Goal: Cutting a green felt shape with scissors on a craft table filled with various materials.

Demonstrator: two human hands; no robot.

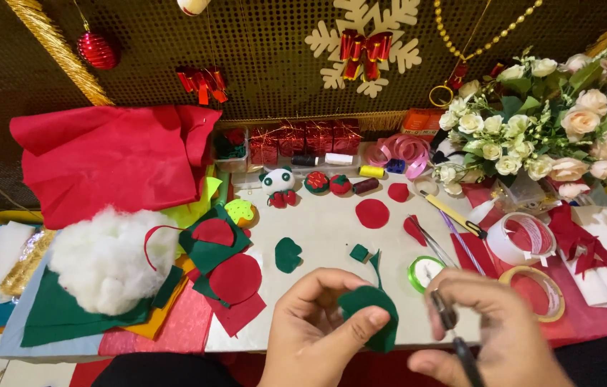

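Observation:
My left hand (318, 326) pinches a rounded piece of dark green felt (371, 309) between thumb and fingers, near the table's front edge. A thin green strip (375, 266) curls up from the piece. My right hand (493, 330) grips small dark scissors (450, 322), their blades right beside the felt's right edge. Two cut green felt shapes, a larger one (288, 254) and a small scrap (359, 252), lie on the white table (325, 222) just beyond my hands.
Red felt circles (372, 213), white stuffing (106, 258), stacked red and green felt (221, 265), a red cloth (110, 158), tape rolls (529, 236), a green ribbon spool (424, 271), a yellow cutter (454, 213), small felt toys (278, 185) and a flower bouquet (547, 122) crowd the table.

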